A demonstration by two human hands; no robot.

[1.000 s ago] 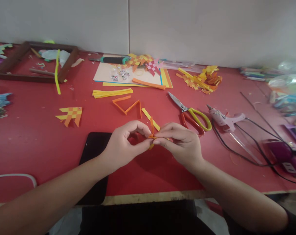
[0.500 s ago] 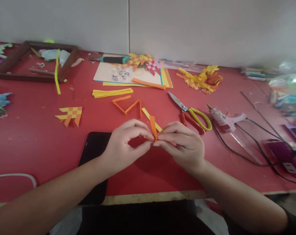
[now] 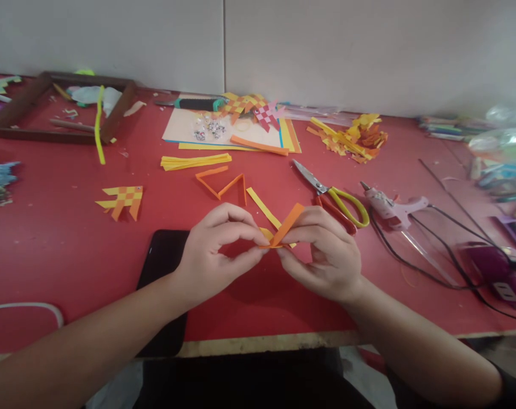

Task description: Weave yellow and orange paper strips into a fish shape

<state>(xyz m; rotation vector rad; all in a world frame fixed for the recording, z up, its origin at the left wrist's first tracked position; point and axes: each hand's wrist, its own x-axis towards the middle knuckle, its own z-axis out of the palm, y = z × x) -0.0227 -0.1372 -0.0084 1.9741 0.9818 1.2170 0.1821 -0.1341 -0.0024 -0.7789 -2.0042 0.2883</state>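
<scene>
Between my hands, above the near part of the table, is a folded orange paper strip (image 3: 288, 222) with one end sticking up and leaning right. My left hand (image 3: 221, 255) is closed, pinching its lower fold between thumb and fingertips. The fingers of my right hand (image 3: 326, 253) close on the strip from the other side, the thumb just below. Just behind the strip lies a yellow paper strip (image 3: 263, 205). Farther back is a zigzag-folded orange strip (image 3: 219, 193). A woven yellow-and-orange paper fish (image 3: 128, 197) lies to the left.
Scissors (image 3: 326, 190) and a glue gun (image 3: 392, 209) with its cord lie to the right. A dark phone or tablet (image 3: 162, 258) sits under my left wrist. Behind are yellow strips (image 3: 196, 162), paper sheets (image 3: 228, 133), paper scraps (image 3: 360, 139) and a wooden frame (image 3: 49, 135).
The upright end of the orange strip has tipped over to the right. My right hand has shifted slightly right, and its fingertips are farther from my left ones.
</scene>
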